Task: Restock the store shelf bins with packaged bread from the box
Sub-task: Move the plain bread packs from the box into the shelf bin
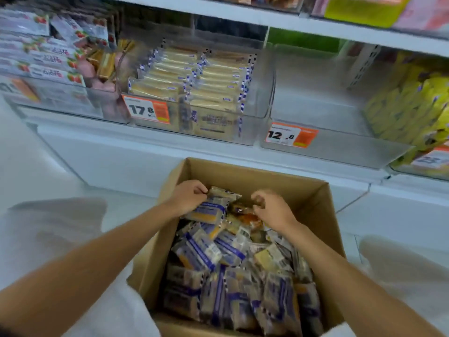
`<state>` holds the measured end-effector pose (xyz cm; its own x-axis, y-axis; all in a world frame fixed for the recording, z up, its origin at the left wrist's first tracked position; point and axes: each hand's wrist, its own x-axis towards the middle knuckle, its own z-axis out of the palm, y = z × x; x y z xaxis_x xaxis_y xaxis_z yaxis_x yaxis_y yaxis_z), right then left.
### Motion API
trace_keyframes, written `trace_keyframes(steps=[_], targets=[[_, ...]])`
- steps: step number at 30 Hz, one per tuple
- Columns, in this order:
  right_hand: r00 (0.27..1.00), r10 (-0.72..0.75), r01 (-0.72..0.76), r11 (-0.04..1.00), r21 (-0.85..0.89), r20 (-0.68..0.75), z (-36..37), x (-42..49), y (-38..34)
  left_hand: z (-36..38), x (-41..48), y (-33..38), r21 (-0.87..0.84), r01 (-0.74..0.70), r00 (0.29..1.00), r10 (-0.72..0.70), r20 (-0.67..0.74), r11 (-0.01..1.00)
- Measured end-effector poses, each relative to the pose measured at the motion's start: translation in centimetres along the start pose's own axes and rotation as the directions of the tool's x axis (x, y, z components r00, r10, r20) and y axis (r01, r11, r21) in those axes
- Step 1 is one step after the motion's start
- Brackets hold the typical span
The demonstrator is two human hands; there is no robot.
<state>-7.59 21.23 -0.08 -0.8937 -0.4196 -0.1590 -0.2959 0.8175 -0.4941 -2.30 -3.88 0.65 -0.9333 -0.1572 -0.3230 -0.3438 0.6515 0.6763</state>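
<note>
An open cardboard box (313,198) sits on the floor below the shelf, filled with several clear-wrapped bread packs with blue labels (211,251). My left hand (188,197) grips one blue-labelled bread pack (210,210) at the far end of the box. My right hand (272,209) has its fingers curled over an orange-brown pack (245,216) beside it; whether it holds that pack is unclear. On the shelf above, a clear bin (255,117) holds rows of the same bread, and the clear bin (323,144) to its right, tagged 12.8, stands bare.
Strawberry-labelled packs (48,59) fill the bin at far left, and yellow packs (413,105) fill the one at far right. An upper shelf edge (243,18) overhangs the bins. White floor surrounds the box.
</note>
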Motion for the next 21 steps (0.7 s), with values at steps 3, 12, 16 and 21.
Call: trace_keyframes(steps=[3, 12, 16, 21], targets=[[0.983, 0.108, -0.114, 0.993, 0.033, 0.149, 3.9, -0.7, 3.9, 2.9, 0.1, -2.3, -0.023, 0.056, 0.998, -0.055, 0.043, 0.998], [0.705, 0.300, -0.582, 0.763, 0.282, 0.643, 11.7, -0.6, 4.6, 7.4, -0.4, -4.0, -0.088, 0.046, 0.981, -0.029, 0.190, 0.995], [0.740, 0.351, -0.582, 0.762, 0.284, 0.574, 10.5, 0.0, 3.8, 7.6, -1.2, -2.3, -0.079, -0.002, 0.972, 0.020, 0.235, 0.997], [0.803, 0.222, -0.586, 0.467, 0.662, 0.554, 4.5, 0.2, 0.0, 9.2, -2.4, 1.6, -0.154, -0.043, 0.936, 0.094, 0.338, 0.987]])
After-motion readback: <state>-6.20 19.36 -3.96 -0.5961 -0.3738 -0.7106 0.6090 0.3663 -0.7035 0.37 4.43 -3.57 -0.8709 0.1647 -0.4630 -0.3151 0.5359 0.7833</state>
